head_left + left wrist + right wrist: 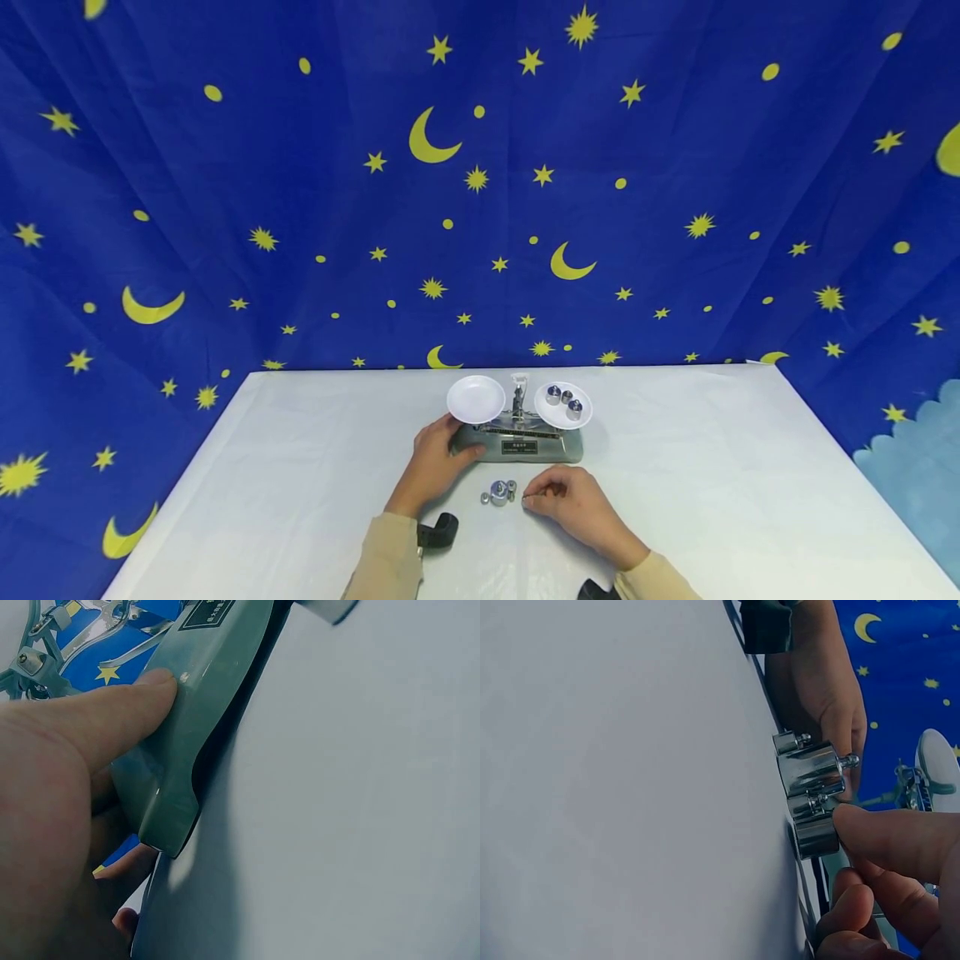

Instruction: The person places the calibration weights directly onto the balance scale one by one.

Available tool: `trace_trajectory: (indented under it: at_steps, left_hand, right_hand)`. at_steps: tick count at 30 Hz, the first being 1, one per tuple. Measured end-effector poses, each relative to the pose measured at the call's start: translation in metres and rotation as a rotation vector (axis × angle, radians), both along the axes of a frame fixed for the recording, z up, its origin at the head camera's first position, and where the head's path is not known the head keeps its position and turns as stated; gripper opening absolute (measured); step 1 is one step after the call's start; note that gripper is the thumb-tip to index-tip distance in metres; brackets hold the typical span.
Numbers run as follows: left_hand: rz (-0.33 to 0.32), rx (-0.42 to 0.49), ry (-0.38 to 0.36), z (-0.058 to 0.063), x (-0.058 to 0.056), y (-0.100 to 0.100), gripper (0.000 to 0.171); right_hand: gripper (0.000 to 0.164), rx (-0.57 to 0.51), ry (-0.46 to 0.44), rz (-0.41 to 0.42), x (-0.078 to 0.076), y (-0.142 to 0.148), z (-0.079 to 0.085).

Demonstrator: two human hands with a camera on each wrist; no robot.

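Weights (553,397) on pan (551,417) show only in head view.

room: tabletop (712,467) right of balance scale (519,447) | obstacle: weights (499,493) in front | gap, weights to right hand (576,504): apparently tight

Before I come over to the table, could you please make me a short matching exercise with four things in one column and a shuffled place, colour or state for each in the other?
Things:
1. Left hand
2. Right hand
3. Right pan
4. Backdrop

Places, colours and states:
A. Bearing three metal weights
B. Blue, with yellow stars and moons
C. Pinching a small weight
D. Resting on the scale's grey-green base

Right pairs: 1-D, 2-C, 3-A, 4-B
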State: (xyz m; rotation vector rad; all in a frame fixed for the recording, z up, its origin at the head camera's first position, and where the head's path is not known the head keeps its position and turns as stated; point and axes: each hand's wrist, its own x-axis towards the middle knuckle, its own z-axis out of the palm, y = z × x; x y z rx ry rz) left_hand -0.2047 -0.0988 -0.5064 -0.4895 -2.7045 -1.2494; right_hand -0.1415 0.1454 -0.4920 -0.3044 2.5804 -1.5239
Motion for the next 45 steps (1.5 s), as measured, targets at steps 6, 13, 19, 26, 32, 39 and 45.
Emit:
trace_trajectory:
  at_steps: [6, 13, 19, 26, 32, 39, 45]
  left_hand:
    - [-0.003, 0.005, 0.008, 0.001, 0.000, 0.000, 0.063]
    - [-0.002, 0.009, 0.012, 0.002, 0.000, 0.000, 0.063]
    - [-0.002, 0.004, 0.013, 0.002, 0.001, 0.001, 0.063]
    - [0.002, -0.001, 0.012, 0.002, 0.001, 0.001, 0.063]
    - [0.002, -0.013, 0.006, 0.002, 0.002, 0.001, 0.062]
    - [0.001, -0.005, 0.005, 0.003, 0.002, 0.001, 0.062]
    - [0.004, -0.002, -0.001, 0.003, 0.002, 0.001, 0.062]
  right_hand:
    - [0.010, -0.033, -0.016, -0.002, 0.000, 0.000, 0.001]
    - [0.011, -0.062, -0.031, 0.006, 0.000, 0.001, 0.004]
    - [0.012, -0.079, -0.035, 0.021, 0.001, 0.000, 0.006]
    - [0.013, -0.087, -0.032, 0.020, 0.001, 0.000, 0.008]
    - [0.014, -0.100, 0.020, 0.025, 0.002, 0.001, 0.013]
    - [0.013, -0.101, 0.044, 0.034, 0.002, 0.002, 0.017]
    - [0.011, -0.066, 0.041, 0.010, 0.003, 0.001, 0.022]
